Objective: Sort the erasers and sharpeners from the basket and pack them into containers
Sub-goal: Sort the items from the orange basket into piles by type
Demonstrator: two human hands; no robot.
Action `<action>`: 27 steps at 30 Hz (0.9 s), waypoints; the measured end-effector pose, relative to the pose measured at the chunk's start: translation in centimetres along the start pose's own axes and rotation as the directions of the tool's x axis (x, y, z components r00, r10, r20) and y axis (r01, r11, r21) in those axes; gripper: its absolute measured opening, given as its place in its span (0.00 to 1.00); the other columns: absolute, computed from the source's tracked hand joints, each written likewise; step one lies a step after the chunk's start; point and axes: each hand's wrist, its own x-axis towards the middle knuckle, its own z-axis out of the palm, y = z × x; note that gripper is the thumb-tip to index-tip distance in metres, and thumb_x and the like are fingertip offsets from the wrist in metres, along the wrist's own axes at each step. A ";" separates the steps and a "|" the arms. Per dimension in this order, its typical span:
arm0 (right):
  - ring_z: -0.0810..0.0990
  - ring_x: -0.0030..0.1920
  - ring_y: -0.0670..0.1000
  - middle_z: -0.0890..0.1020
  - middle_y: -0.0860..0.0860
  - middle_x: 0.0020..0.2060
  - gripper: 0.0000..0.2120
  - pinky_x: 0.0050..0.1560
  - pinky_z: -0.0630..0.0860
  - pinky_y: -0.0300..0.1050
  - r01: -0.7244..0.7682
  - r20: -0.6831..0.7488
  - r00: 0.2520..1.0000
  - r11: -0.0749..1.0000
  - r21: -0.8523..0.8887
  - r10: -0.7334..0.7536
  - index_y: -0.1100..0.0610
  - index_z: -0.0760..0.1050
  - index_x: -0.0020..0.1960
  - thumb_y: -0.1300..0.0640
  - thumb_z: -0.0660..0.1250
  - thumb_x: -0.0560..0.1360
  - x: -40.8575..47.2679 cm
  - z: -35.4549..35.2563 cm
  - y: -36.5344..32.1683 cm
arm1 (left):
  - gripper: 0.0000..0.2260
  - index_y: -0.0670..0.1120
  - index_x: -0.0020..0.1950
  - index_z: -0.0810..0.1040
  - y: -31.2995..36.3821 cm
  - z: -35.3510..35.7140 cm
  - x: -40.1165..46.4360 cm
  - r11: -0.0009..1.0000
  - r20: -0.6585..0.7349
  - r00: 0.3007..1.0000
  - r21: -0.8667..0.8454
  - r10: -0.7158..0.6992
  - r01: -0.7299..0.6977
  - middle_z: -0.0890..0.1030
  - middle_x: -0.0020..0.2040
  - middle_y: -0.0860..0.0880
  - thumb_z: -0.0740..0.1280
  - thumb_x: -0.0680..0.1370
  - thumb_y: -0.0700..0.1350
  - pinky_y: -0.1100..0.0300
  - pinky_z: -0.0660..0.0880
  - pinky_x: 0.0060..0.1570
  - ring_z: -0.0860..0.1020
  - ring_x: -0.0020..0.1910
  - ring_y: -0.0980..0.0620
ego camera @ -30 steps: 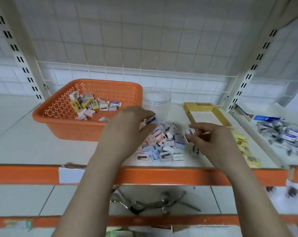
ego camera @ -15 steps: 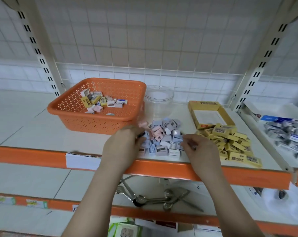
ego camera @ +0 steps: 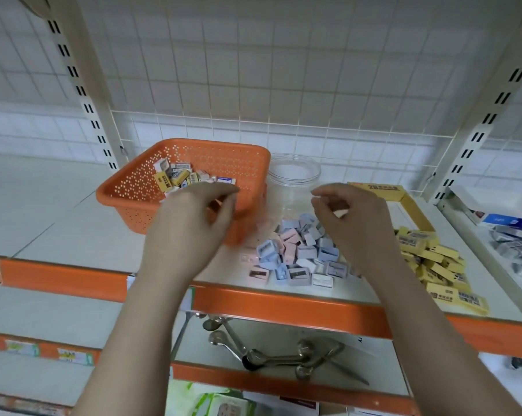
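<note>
Both hands have lifted off the sharpener pile on the shelf, the left hand and right hand loosely curled and seemingly holding nothing, reaching toward the orange basket and clear jar, so packing seems near.
</note>
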 end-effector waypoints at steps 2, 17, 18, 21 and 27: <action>0.78 0.40 0.40 0.80 0.43 0.39 0.06 0.45 0.73 0.33 0.036 0.051 0.998 0.999 -0.007 -0.036 0.52 0.81 0.50 0.57 0.67 0.75 2.3 1.1 -1.6 | 0.07 0.47 0.50 0.83 -1.8 -1.5 1.9 1.000 0.021 1.000 0.022 -0.021 0.021 0.81 0.42 0.53 0.67 0.76 0.41 0.62 0.70 0.40 0.79 0.41 0.52; 0.75 0.49 0.46 0.78 0.47 0.48 0.19 0.53 0.71 0.39 0.424 0.887 0.423 0.824 -0.376 0.187 0.57 0.78 0.59 0.50 0.73 0.71 16.5 20.8 -5.8 | 0.10 0.52 0.56 0.81 -17.1 -3.5 14.0 0.885 0.681 0.727 0.281 0.089 -0.372 0.81 0.53 0.53 0.65 0.77 0.45 0.65 0.69 0.47 0.75 0.46 0.55; 0.77 0.48 0.48 0.80 0.48 0.48 0.19 0.51 0.73 0.41 0.395 0.877 0.439 0.835 -0.384 0.195 0.58 0.79 0.57 0.49 0.74 0.70 16.9 21.6 -5.6 | 0.09 0.52 0.55 0.81 -17.3 -3.3 14.4 0.876 0.719 0.690 0.279 0.081 -0.393 0.81 0.53 0.53 0.65 0.77 0.44 0.63 0.71 0.47 0.75 0.45 0.56; 0.80 0.44 0.52 0.84 0.56 0.49 0.20 0.46 0.75 0.43 0.281 0.822 0.541 0.881 -0.379 0.181 0.60 0.79 0.54 0.48 0.74 0.69 17.6 23.3 -5.1 | 0.07 0.51 0.52 0.82 -17.8 -2.9 15.1 0.869 0.773 0.631 0.266 0.066 -0.417 0.82 0.51 0.54 0.67 0.76 0.45 0.60 0.74 0.51 0.77 0.46 0.56; 0.80 0.45 0.52 0.84 0.54 0.46 0.19 0.39 0.67 0.40 0.383 0.770 0.638 0.870 -0.310 -0.006 0.61 0.81 0.50 0.47 0.76 0.67 17.2 24.5 -4.9 | 0.08 0.52 0.55 0.81 -19.0 -4.8 15.2 0.909 0.698 0.714 0.255 0.061 -0.328 0.81 0.53 0.54 0.67 0.76 0.48 0.64 0.71 0.48 0.77 0.48 0.57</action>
